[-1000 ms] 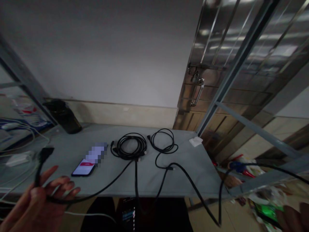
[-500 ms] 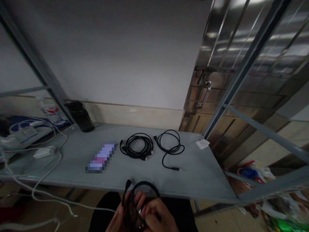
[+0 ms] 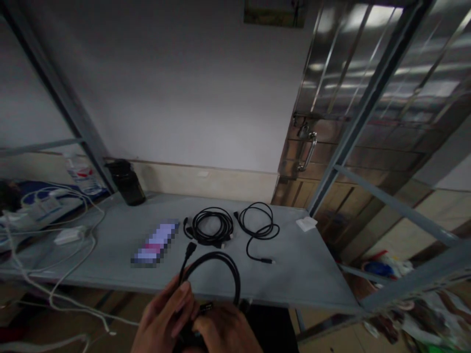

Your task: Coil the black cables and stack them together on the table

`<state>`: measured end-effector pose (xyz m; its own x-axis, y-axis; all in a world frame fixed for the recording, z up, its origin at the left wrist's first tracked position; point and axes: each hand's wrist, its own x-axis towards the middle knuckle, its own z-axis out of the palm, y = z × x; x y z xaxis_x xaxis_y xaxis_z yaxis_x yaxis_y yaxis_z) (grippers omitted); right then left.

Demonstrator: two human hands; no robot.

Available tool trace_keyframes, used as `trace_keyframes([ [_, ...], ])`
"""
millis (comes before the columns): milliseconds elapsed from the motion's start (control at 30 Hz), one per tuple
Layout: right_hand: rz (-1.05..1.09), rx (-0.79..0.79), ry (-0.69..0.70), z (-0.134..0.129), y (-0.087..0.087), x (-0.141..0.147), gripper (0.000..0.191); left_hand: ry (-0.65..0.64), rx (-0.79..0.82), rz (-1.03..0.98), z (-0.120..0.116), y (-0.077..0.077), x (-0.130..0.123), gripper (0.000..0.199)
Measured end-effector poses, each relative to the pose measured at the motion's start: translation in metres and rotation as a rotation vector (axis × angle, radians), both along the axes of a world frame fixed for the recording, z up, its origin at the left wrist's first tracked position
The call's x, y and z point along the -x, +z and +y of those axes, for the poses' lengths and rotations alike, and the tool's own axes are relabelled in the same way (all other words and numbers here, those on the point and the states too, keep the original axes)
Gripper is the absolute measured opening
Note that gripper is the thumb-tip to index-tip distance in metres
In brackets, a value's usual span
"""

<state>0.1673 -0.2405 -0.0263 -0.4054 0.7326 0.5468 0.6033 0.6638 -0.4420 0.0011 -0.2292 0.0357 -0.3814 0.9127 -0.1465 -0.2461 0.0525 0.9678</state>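
A black cable (image 3: 237, 279), looped into a coil, is held in front of me at the table's near edge. My left hand (image 3: 165, 311) grips the coil's left side, with one black plug end sticking up above its fingers. My right hand (image 3: 224, 326) closes around the lower part of the coil. Between the hands shows a small dark piece with pale marks, too blurred to name. Past them on the table (image 3: 294, 279) lie a coiled bundle of black cables (image 3: 212, 240) and, to its right, a loosely looped black cable (image 3: 263, 237).
A pixelated phone (image 3: 156, 243) lies left of the bundle. Farther back stand a black bottle (image 3: 127, 184) and a clear bottle (image 3: 83, 176). White cords and a white adapter (image 3: 69, 235) spread at left. A white paper scrap (image 3: 306, 224) lies right. Metal posts frame the table.
Both hands have come up and forward over the table edge with the cable. Its coil now stands out as a wider, rounder loop. The view has tilted slightly upward.
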Motion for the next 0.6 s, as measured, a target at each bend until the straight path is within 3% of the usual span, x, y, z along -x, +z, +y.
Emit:
trace_keyframes([
  [67,-0.076,-0.005,0.028,0.028,0.027,-0.008,0.037,0.012,-0.097,-0.007,0.033,0.013,0.001,0.053],
  [100,-0.126,-0.039,0.039,0.045,0.040,-0.011,0.028,0.001,-0.166,0.042,0.052,0.018,0.003,0.049],
  [167,-0.220,-0.100,0.060,0.085,0.061,-0.012,0.011,0.018,-0.291,0.279,0.093,0.022,0.009,0.044],
  [233,-0.266,-0.124,0.039,0.126,0.069,-0.010,0.012,0.067,-0.306,0.594,0.131,0.018,0.016,0.044],
  [300,-0.286,-0.103,-0.004,0.161,0.065,-0.008,0.015,0.081,-0.287,0.684,0.161,0.007,0.019,0.046],
  [400,-0.289,-0.075,-0.053,0.191,0.044,-0.007,0.017,0.076,-0.267,0.765,0.186,-0.014,0.019,0.045],
  [500,-0.265,-0.063,-0.086,0.199,0.017,-0.008,0.014,0.113,-0.254,0.836,0.195,-0.035,0.017,0.047],
  [600,-0.212,-0.053,-0.117,0.198,-0.004,-0.008,0.017,0.164,-0.254,0.936,0.197,-0.053,0.018,0.062],
])
